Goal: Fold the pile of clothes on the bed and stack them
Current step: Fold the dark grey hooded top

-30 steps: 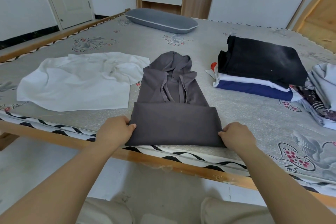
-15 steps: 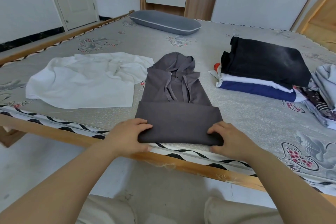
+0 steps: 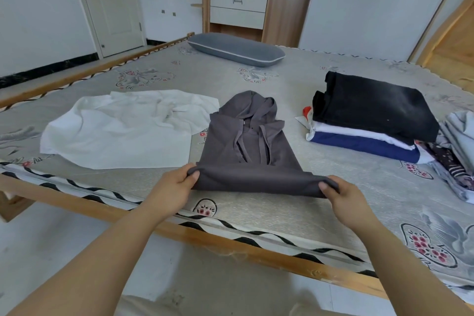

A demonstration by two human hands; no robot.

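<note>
A dark grey hoodie [image 3: 246,141] lies on the bed [image 3: 295,210] in front of me, hood pointing away. Its folded lower part is raised off the mattress. My left hand [image 3: 174,187] pinches the left corner of that fold and my right hand [image 3: 343,195] pinches the right corner. A stack of folded clothes [image 3: 369,120], black on top of white and navy, sits to the right. A crumpled white garment [image 3: 123,128] lies spread to the left. More loose clothes [image 3: 456,151] are heaped at the right edge.
A grey pillow [image 3: 236,49] lies at the far side of the bed. The wooden bed rail [image 3: 230,241] runs across just in front of my legs. A wooden cabinet with drawers [image 3: 238,5] and a white door [image 3: 112,2] stand behind the bed.
Both hands went from resting at the folded hem's corners to pinching them, and lifted the fold up and away from the bed's edge. The view tilted upward.
</note>
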